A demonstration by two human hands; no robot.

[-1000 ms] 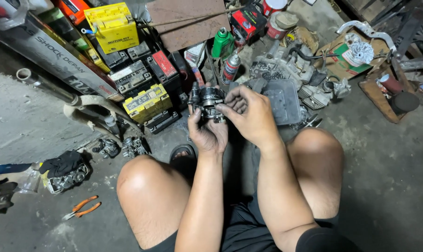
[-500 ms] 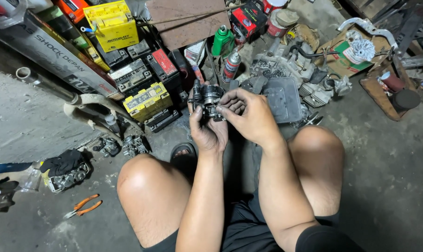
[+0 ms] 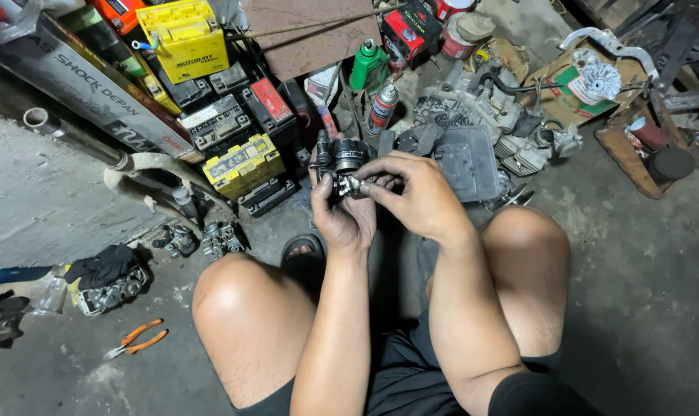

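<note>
I squat on a concrete floor with both arms reaching forward between my knees. My left hand (image 3: 343,219) cups a dark metal carburetor-like part (image 3: 340,156) from below and holds it up. My right hand (image 3: 417,194) comes in from the right, its fingertips pinching a small shiny metal piece (image 3: 348,185) on the front of that part. Much of the part's lower body is hidden by my fingers.
Several yellow, black and red batteries (image 3: 243,162) are stacked at the back left. A green bottle (image 3: 367,65), a spray can (image 3: 382,108) and a grey engine block (image 3: 473,123) lie ahead. Orange pliers (image 3: 137,339) and small metal parts (image 3: 211,239) rest at the left.
The hands and the part stay almost in place. My right fingers have shifted slightly on the small metal piece.
</note>
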